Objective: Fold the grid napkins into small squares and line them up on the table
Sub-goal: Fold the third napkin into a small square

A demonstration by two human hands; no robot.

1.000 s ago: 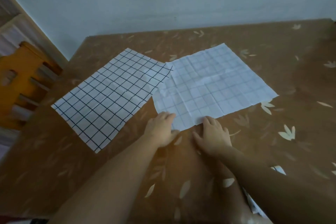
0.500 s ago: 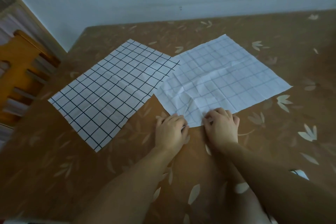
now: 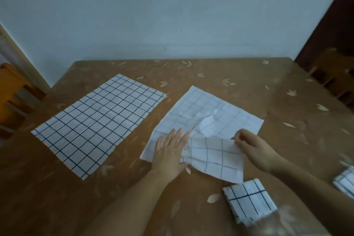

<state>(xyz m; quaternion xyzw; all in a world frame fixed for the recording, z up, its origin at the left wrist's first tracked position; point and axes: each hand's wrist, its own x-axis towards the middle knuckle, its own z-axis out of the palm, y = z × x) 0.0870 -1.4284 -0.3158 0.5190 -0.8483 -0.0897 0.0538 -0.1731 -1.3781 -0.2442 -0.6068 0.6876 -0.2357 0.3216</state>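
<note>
- Head view shows the table (image 3: 239,74) under a brown leaf-print cover; it fills the lower half, and you have tipped your head up since a second ago, so more wall is in view.
- Your dark-grid napkin (image 3: 99,122) lies flat and unfolded at about 9 o'clock from your hands, where it was a second ago. It is untouched and waits its turn.
- Your pale-grid napkin (image 3: 206,119) is the one that changed: a second ago it lay fully open, touching the dark-grid one; now it sits clear of it, and its near edge is lifted and turned up, grid side showing. That looks like the first fold under way.
- Your left hand (image 3: 169,151) lies flat with fingers spread, pinning the napkin's near-left part; it grips nothing.
- Your right hand (image 3: 254,149) pinches the raised flap by its far-right corner between fingertips.
- One folded square (image 3: 249,201) sits at 5 o'clock of your hands, and a second folded square (image 3: 344,182) at 4 o'clock, cut by the frame edge. Judging by these, two napkins are done and two remain.
</note>
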